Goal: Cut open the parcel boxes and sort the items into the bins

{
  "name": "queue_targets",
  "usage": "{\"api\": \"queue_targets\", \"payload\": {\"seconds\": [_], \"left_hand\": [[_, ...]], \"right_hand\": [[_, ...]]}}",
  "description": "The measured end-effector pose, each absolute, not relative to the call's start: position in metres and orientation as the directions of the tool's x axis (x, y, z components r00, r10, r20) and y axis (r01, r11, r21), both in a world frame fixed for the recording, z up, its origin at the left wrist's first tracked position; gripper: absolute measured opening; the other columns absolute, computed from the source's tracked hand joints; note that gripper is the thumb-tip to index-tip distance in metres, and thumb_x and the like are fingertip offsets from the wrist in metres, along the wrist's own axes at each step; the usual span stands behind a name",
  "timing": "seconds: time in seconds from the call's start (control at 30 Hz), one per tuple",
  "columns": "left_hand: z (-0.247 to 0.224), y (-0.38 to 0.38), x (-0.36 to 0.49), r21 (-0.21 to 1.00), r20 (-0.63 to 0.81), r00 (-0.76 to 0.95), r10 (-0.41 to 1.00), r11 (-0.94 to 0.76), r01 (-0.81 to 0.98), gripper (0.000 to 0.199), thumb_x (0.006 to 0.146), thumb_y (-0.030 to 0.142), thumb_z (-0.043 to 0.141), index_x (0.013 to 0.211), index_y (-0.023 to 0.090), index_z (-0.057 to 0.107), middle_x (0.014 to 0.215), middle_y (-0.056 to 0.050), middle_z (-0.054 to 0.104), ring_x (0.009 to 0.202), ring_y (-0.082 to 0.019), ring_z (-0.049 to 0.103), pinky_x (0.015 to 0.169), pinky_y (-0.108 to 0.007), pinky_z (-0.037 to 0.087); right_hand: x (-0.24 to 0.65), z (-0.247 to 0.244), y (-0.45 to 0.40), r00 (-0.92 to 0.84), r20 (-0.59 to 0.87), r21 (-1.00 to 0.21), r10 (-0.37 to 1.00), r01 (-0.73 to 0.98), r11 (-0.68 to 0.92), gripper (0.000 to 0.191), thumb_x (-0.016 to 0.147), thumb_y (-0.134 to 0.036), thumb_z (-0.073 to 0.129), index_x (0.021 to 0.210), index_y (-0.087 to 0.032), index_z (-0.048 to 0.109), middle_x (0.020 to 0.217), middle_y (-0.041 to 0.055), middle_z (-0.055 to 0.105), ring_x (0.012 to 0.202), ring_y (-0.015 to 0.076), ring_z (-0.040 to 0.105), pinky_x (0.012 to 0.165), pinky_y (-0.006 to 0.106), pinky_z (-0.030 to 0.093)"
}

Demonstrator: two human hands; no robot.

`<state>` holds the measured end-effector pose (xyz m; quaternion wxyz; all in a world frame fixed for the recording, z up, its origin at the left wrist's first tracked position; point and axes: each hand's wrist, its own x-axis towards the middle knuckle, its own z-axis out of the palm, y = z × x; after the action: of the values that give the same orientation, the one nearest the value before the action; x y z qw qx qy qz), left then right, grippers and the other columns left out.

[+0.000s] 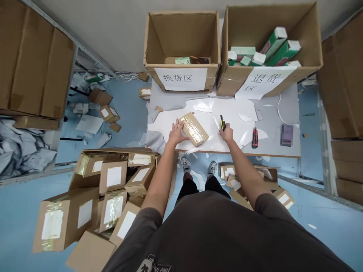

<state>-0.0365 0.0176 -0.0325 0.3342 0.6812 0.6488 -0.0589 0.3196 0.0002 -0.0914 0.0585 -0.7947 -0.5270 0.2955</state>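
Observation:
A small flat cardboard box (195,129) wrapped in shiny clear tape lies slantwise on the table. My left hand (176,132) grips its left side, with the thumb near the lower edge and the fingers at the upper left corner. In my right hand (227,133), to the right of the box and apart from it, is a yellow and black utility knife (222,121) pointing away from me. Whether its blade is out is too small to tell. A red and black utility knife (255,138) lies farther right on the table.
Two open cartons with paper signs stand at the back: the left carton (181,79), and the right carton (231,81) holding green boxes (279,39). A blurred dark phone-like item (286,135) lies right. Taped parcels (113,175) fill a big carton at left; opened cardboard (241,196) lies below right.

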Motion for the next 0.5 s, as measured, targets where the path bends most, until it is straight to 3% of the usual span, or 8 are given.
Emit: {"api": "queue_targets", "payload": {"seconds": [0.13,0.2,0.33,0.5], "left_hand": [[-0.030,0.020,-0.027,0.425,-0.504,0.162,0.849,0.080,0.902,0.141,0.067,0.064,0.100,0.179,0.036,0.019,0.189,-0.009,-0.005,0.172,-0.049,0.007,0.128,-0.064,0.042],[-0.031,0.020,-0.021,0.452,-0.490,0.160,0.857,0.093,0.887,0.142,0.067,0.062,0.101,0.179,0.035,0.018,0.189,-0.011,-0.005,0.172,-0.048,0.008,0.128,-0.064,0.042],[-0.033,0.017,-0.012,0.490,-0.471,0.136,0.872,0.131,0.862,0.138,0.069,0.061,0.100,0.179,0.035,0.020,0.189,-0.011,-0.004,0.172,-0.046,0.011,0.127,-0.063,0.044],[-0.034,0.012,-0.010,0.542,-0.470,0.140,0.871,0.159,0.825,0.138,0.070,0.057,0.100,0.180,0.034,0.018,0.189,-0.009,-0.007,0.173,-0.045,0.009,0.128,-0.061,0.044]], "right_hand": [[0.267,-0.033,0.027,0.022,-0.354,-0.519,0.935,0.827,-0.216,0.064,0.105,-0.029,0.051,0.167,-0.017,0.037,0.120,0.0134,0.081,0.100,0.0336,0.076,0.097,0.044,0.057],[0.229,-0.010,0.038,-0.125,-0.348,-0.523,0.929,0.848,-0.082,0.063,0.108,-0.033,0.049,0.170,-0.021,0.040,0.124,0.0123,0.081,0.104,0.0341,0.077,0.095,0.042,0.057],[0.167,0.014,0.052,-0.214,-0.382,-0.382,0.899,0.923,0.058,0.056,0.115,-0.039,0.044,0.168,-0.023,0.049,0.131,0.0137,0.080,0.119,0.0359,0.074,0.102,0.043,0.055],[0.141,0.018,0.055,-0.185,-0.438,-0.219,0.879,0.971,0.095,0.059,0.114,-0.036,0.044,0.172,-0.022,0.046,0.134,0.0171,0.079,0.122,0.0369,0.073,0.104,0.043,0.053]]}}
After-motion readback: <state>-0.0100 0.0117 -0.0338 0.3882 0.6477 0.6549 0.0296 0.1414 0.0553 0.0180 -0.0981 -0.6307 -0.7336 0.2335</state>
